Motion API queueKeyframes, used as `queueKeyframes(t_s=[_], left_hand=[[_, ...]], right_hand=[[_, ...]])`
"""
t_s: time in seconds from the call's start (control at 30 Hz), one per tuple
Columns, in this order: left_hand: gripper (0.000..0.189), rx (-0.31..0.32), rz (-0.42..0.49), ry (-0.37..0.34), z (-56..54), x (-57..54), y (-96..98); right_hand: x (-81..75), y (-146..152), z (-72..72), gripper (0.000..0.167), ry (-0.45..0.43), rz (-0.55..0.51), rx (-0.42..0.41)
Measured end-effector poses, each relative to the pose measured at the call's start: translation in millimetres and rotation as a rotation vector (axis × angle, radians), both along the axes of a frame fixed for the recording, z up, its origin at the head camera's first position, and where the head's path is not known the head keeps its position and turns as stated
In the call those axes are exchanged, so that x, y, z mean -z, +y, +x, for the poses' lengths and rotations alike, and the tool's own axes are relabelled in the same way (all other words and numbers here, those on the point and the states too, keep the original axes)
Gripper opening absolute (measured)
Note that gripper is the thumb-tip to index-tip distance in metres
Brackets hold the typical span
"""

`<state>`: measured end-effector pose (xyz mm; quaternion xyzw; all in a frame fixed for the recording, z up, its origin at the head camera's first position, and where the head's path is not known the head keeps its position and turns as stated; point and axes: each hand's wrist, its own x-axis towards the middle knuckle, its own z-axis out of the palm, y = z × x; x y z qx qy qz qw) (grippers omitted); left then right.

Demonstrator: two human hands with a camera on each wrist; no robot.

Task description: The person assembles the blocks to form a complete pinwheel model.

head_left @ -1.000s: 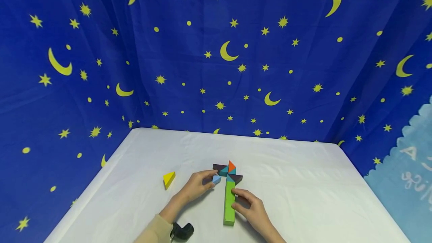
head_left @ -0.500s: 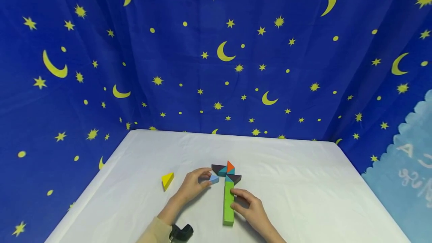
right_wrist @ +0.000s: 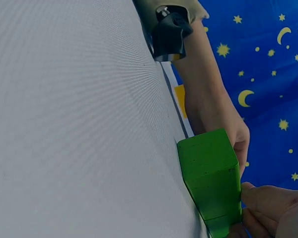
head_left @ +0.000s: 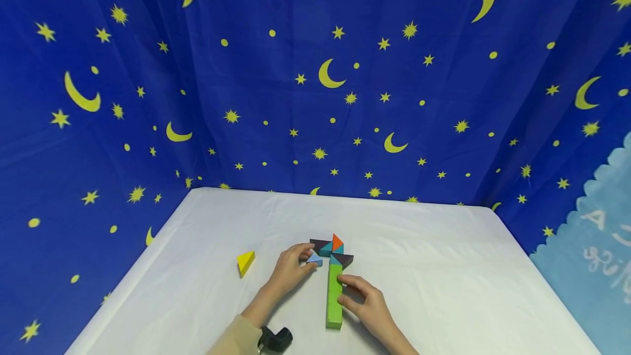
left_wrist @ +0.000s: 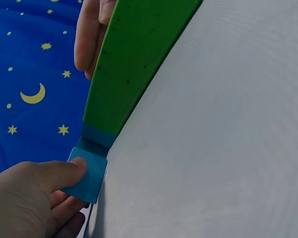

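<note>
My left hand (head_left: 289,270) pinches a light blue triangular block (head_left: 314,259) between thumb and fingers. In the left wrist view, the thumb lies on the block's pale blue face (left_wrist: 89,178). Just right of it runs a green bar (head_left: 334,297), with seams across it in the right wrist view. My right hand (head_left: 370,305) touches the bar's right side with thumb and fingertips; none wraps over to the far side. At the bar's far end lie a black-and-teal block (head_left: 343,260), another black-and-teal piece (head_left: 321,246) and an orange-topped triangular block (head_left: 337,243).
A yellow triangular block (head_left: 245,263) lies left of my left hand on the white tablecloth (head_left: 443,278). A black wrist device (head_left: 275,339) sits at the left sleeve. Behind the table hangs a blue curtain (head_left: 276,92) with yellow moons and stars.
My left hand first drew slightly left with the light blue block, then came back right, close to the row. The block has turned a little. My right hand has stayed at the green bar.
</note>
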<state>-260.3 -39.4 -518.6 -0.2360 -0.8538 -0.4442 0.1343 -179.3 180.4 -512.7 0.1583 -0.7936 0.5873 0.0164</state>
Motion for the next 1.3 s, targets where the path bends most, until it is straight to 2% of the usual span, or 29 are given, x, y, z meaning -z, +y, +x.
queueKeyframes(t_s=[0.17,0.5,0.67,0.83,1.07,1.3], left_hand=[[0.042,-0.035,0.001,0.003,0.6,1.4,2.0],[0.039,-0.098,0.008,0.072,7.7,2.9,-5.5],[0.038,-0.091,0.057,0.096,13.9,1.5,-9.0],[0.035,-0.109,0.05,0.15,14.6,4.9,-9.4],[0.037,-0.164,0.015,0.113,10.0,4.2,-1.8],[0.04,-0.149,0.029,0.126,8.3,4.9,5.7]], right_hand=[[0.4,0,0.4,0.041,-0.001,-0.003,0.002],[1.4,-2,-0.4,0.042,0.001,-0.002,-0.016],[2.2,-4,0.3,0.042,-0.001,-0.002,-0.019],[3.6,-4,0.4,0.042,0.004,0.005,-0.016],[2.9,0,-1.6,0.041,0.019,0.006,-0.004],[3.8,1,-2.6,0.041,0.028,0.017,0.002]])
